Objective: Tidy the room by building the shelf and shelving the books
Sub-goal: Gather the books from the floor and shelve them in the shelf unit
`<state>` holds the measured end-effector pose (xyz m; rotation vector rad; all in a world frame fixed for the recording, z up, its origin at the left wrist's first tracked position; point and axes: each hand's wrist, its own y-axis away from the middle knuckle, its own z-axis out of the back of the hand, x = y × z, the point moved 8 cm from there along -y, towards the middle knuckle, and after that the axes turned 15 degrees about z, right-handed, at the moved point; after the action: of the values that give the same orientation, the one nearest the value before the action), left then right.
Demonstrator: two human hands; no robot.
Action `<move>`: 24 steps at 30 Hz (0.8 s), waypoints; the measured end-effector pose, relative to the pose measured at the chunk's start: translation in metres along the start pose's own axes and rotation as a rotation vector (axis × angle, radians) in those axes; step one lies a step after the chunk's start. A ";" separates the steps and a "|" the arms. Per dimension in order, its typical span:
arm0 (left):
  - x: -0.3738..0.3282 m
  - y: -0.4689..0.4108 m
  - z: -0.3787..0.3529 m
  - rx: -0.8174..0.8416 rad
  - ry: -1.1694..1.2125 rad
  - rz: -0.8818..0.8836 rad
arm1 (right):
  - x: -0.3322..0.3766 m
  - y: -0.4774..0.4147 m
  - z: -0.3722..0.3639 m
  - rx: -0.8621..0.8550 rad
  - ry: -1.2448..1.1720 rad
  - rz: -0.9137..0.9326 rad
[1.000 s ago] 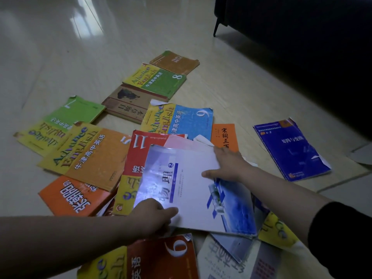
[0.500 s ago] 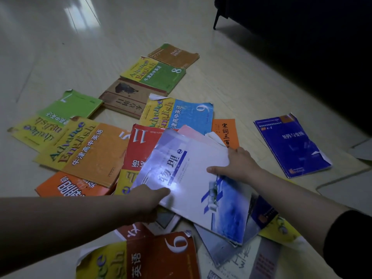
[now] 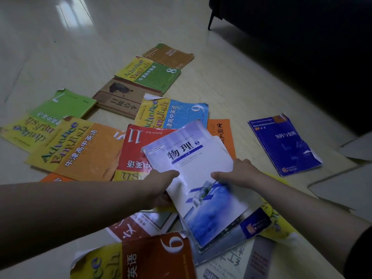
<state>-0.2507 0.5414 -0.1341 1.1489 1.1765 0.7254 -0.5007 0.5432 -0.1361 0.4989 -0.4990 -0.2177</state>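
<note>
Holds white-blue book [image 3: 193,158] btw both hands, front & centre over the pile of books on the floor [image 3: 80,47]. Grips its left edge w/ left hand [image 3: 161,184]: thumb laid on top of cover, fingers curled underneath, mostly hidden. Pinches its right edge w/ right hand [image 3: 239,172]: thumb pressed flat on cover by the satellite pic, fingers wrapped round the edge. Keeps hands approx level, opposite each other across the book's middle, w/ near end of book reaching back btw the two forearms. Can't tell if book hangs clear of the pile or rests on it. Overlaps red book [image 3: 134,152] at far-left corner & hides part of orange book [image 3: 219,129] at far-right. Covers most of navy book [image 3: 255,224] under its near end. Just beyond: blue-yellow book [image 3: 177,113], no. 9. To the left, past left hand: orange-yellow book [image 3: 80,150], no. 5. Nearest the camera, below left forearm: red-yellow book [image 3: 153,256], no. 6. Off to the right, well apart from right hand: blue book [image 3: 283,143], alone on floor. Farther back: green book [image 3: 153,75], no. 8, partly over brown book [image 3: 120,97]. Top right: dark furniture [image 3: 302,47].
</note>
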 end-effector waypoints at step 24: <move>-0.018 -0.012 -0.051 -0.024 -0.051 -0.269 | -0.055 0.057 0.010 -0.352 -0.458 -0.027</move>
<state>-0.3055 0.5367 -0.1385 0.9603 1.2468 0.4999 -0.5484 0.6060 -0.1221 0.1063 -0.8813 -0.4418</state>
